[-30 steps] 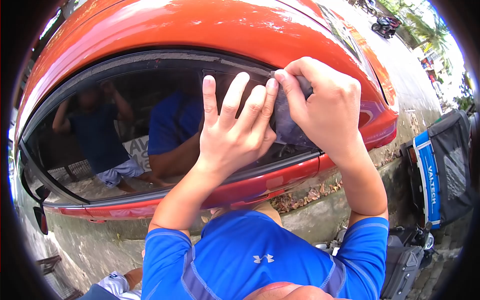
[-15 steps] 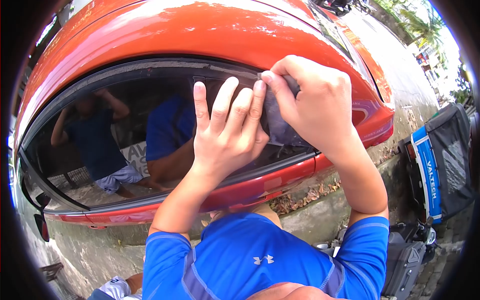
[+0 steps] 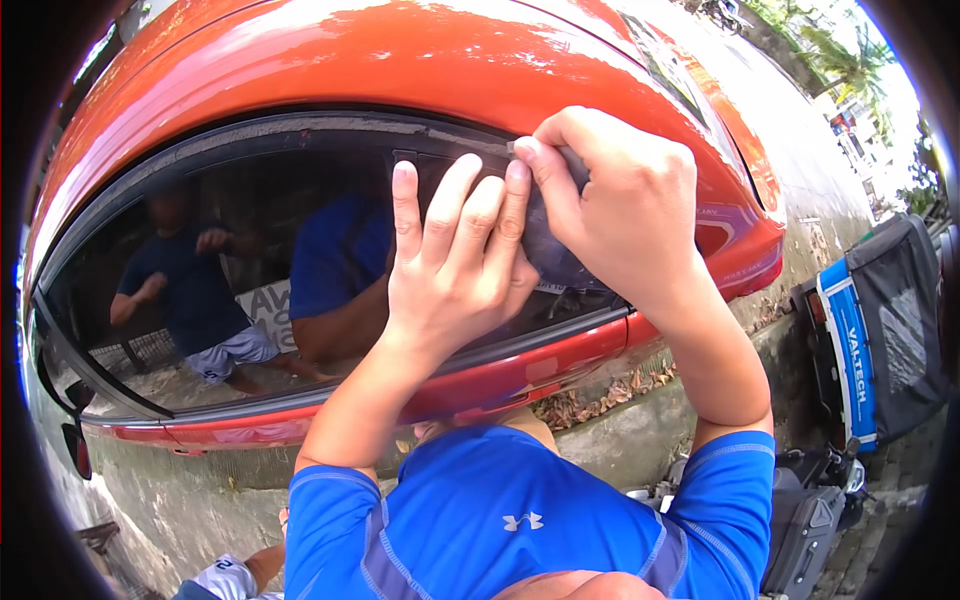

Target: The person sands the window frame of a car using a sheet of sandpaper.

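My left hand [image 3: 460, 250] lies against the dark side window [image 3: 350, 240] of a red car [image 3: 380, 60], its fingers spread upward. Just right of it, my right hand [image 3: 615, 195] is closed in a pinch at the window's upper edge, its thumb and fingertips on a greyish film [image 3: 555, 250]. That film lies over the rear part of the glass, partly hidden behind both hands. The thumb of my right hand is close to a fingertip of my left hand.
A black and blue box [image 3: 880, 340] stands at the right, with a dark case [image 3: 805, 535] below it. Another person's leg and shorts [image 3: 228, 578] show at the lower left. A side mirror [image 3: 76, 450] sticks out at the far left. Dry leaves [image 3: 600, 395] lie beside the car.
Both hands have shifted slightly left in the view, the right one staying pinched on the film. The other person's reflection in the glass has lowered its arms.
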`<state>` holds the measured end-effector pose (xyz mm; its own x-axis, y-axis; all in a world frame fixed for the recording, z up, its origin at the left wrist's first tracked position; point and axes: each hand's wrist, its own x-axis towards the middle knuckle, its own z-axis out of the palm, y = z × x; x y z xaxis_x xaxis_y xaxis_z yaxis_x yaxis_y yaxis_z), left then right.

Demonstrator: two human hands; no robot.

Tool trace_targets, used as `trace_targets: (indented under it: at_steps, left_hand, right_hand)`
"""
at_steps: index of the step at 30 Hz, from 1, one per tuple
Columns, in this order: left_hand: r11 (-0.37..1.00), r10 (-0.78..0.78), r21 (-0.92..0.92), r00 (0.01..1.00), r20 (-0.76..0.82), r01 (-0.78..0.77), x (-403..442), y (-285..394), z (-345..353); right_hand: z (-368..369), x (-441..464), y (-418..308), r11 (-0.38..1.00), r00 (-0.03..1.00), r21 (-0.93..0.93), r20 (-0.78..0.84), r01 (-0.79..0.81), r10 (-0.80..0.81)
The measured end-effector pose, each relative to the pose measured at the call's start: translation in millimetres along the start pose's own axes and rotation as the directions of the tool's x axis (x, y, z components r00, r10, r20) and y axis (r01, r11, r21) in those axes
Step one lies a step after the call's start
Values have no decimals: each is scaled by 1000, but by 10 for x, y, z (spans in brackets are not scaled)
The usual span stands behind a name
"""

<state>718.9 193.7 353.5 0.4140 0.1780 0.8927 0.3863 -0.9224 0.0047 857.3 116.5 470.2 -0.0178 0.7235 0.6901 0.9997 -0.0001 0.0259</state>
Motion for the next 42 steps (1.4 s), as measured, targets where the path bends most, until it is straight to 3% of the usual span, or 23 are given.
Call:
trace_targets:
  at_steps: [6, 9, 15, 20, 23, 28, 35, 42]
  left_hand:
    - [1000, 15, 1, 1000, 3, -15, -26, 0, -10]
    - [999, -26, -22, 1000, 3, 26, -21, 0, 4]
    - [1000, 4, -17, 1000, -23, -4, -6, -13, -10]
    - [999, -20, -30, 1000, -23, 20, 9, 16, -5]
    - [999, 10, -32, 1000, -28, -11, 3, -4, -11]
    - [997, -59, -50, 998, -38, 57, -16, 1, 21]
    - [1000, -19, 17, 1000, 8, 19, -28, 0, 4]
    - [999, -10, -46, 999, -36, 8, -12, 2, -10]
  right_hand:
    - [-60, -42, -10, 999, 998, -36, 40, -41, 43]
    - [-15, 31, -26, 1000, 1000, -13, -1, 25, -25]
    - [-71, 10, -29, 999, 999, -37, 48, -17, 19]
    - [27, 39, 22, 996, 995, -21, -28, 90, -91]
    - [-32, -16, 46, 999, 999, -3, 9, 41, -41]
    - [47, 72, -2, 995, 996, -33, -19, 89, -90]
    - [-2, 51, 16, 995, 994, -28, -38, 97, -98]
    - [-29, 11, 57, 996, 996, -9, 0, 88, -88]
